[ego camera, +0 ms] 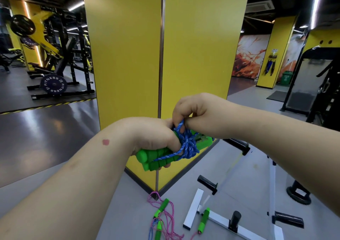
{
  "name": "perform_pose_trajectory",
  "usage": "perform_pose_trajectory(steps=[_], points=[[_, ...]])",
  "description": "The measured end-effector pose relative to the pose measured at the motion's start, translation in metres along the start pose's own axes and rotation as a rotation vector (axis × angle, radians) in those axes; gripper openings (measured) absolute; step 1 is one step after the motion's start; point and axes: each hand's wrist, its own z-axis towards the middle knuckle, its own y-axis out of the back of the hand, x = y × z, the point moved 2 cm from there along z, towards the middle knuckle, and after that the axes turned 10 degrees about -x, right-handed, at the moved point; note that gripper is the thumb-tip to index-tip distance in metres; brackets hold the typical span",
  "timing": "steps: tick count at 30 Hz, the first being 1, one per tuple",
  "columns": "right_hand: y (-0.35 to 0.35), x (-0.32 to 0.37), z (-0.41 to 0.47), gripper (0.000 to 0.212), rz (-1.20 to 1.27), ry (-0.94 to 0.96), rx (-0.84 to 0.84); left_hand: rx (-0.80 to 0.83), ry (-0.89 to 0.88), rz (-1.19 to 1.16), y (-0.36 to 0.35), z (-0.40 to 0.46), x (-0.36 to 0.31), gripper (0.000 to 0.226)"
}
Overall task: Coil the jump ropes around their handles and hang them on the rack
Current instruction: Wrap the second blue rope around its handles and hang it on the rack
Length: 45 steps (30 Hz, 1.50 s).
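My left hand point(154, 136) grips a pair of green foam handles point(156, 159) held side by side, with a blue rope point(189, 144) coiled round their middle. Just above them my right hand point(191, 109) pinches a loop of that blue rope. On the floor below lies a pink jump rope point(170, 219) with green handles point(161, 207), loosely tangled, and another green handle point(205, 219) rests against the white rack point(193, 208). The rack's black pegs point(207, 183) stick out from its white bars.
A yellow pillar point(165, 56) stands straight ahead, its corner at my hands. Weight machines and a plate-loaded rack point(53, 56) stand at the far left. A black cable machine point(316, 83) is at the right, and a green bin point(286, 77) beyond it.
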Motion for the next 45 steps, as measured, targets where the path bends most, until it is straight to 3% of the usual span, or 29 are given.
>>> perform_pose_trajectory(steps=[8,11,14,19,22,30,34,40,45], points=[[-0.003,-0.031,-0.004,0.03,-0.068,-0.114,-0.153,-0.033,-0.015,0.085,-0.021,0.014,-0.008,0.031],[-0.01,-0.045,-0.004,0.022,-0.126,-0.179,-0.161,-0.109,-0.07,0.3,-0.031,0.024,-0.013,0.039],[-0.011,-0.057,-0.008,0.02,-0.127,-0.207,-0.163,-0.189,-0.118,0.473,-0.04,0.031,-0.015,0.026],[-0.009,-0.077,-0.014,0.024,-0.069,-0.256,-0.122,-0.237,-0.2,0.38,-0.057,0.04,-0.014,0.016],[-0.006,-0.083,-0.015,0.025,0.022,-0.3,-0.108,-0.324,-0.218,0.305,-0.062,0.046,-0.012,0.033],[-0.011,-0.09,-0.027,0.017,0.052,-0.336,-0.031,-0.294,-0.302,0.524,-0.076,0.053,-0.004,0.04],[-0.014,-0.092,-0.033,0.023,0.1,-0.375,-0.083,-0.33,-0.311,0.548,-0.078,0.056,0.002,0.044],[-0.014,-0.086,-0.039,0.025,0.19,-0.379,-0.174,-0.26,-0.224,0.404,-0.075,0.049,0.004,0.039],[-0.011,-0.077,-0.04,0.027,0.332,-0.364,-0.27,-0.123,-0.143,0.092,-0.068,0.044,0.014,0.057]])
